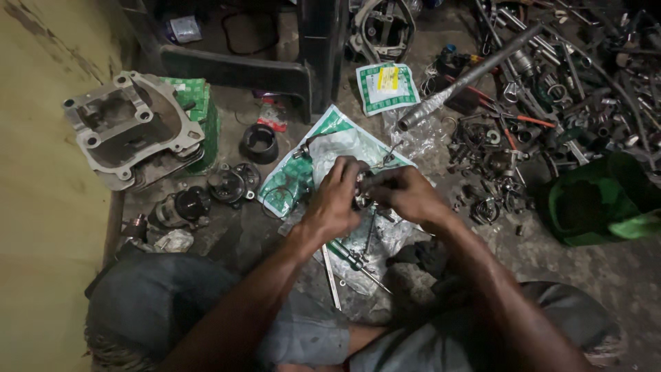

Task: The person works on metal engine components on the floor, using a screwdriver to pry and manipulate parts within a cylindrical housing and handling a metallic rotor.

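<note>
My left hand (335, 200) and my right hand (406, 195) meet over the floor, both closed around a small dark metal part (363, 195) held between the fingertips. The part is mostly hidden by my fingers. Under my hands lies a green and white plastic packet (303, 172) spread flat, with thin metal rods and a screwdriver-like tool (354, 260) resting on it. My knees in grey trousers frame the bottom of the view.
A grey metal engine cylinder block (131, 127) sits on a green box at left. Round dark engine parts (234, 183) and a black rubber ring (259, 142) lie nearby. A long metal pipe (468, 76) and a heap of tools and hardware (551, 103) fill the right; a green cloth (606, 200) beside them.
</note>
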